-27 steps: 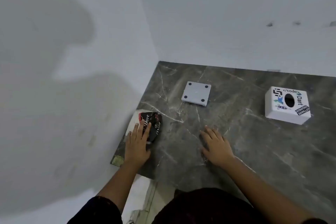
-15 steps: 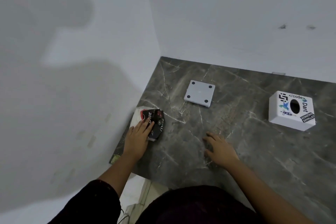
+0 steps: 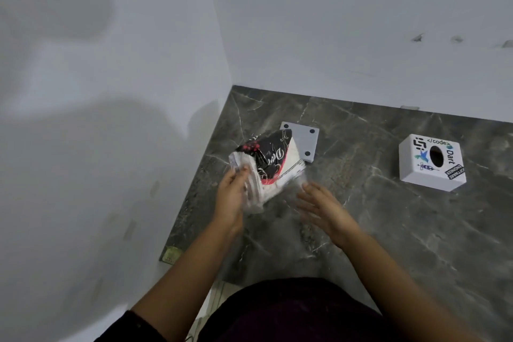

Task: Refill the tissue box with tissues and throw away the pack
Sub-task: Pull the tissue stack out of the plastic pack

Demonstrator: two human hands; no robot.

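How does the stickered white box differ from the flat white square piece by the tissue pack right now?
The stickered box stands tall, with an oval hole and stickers on top; the flat square piece lies low and plain, with dark round pads at its corners. The box stands clear at the right; the piece is partly hidden behind the tissue pack. Both are white and rest on the marble counter.
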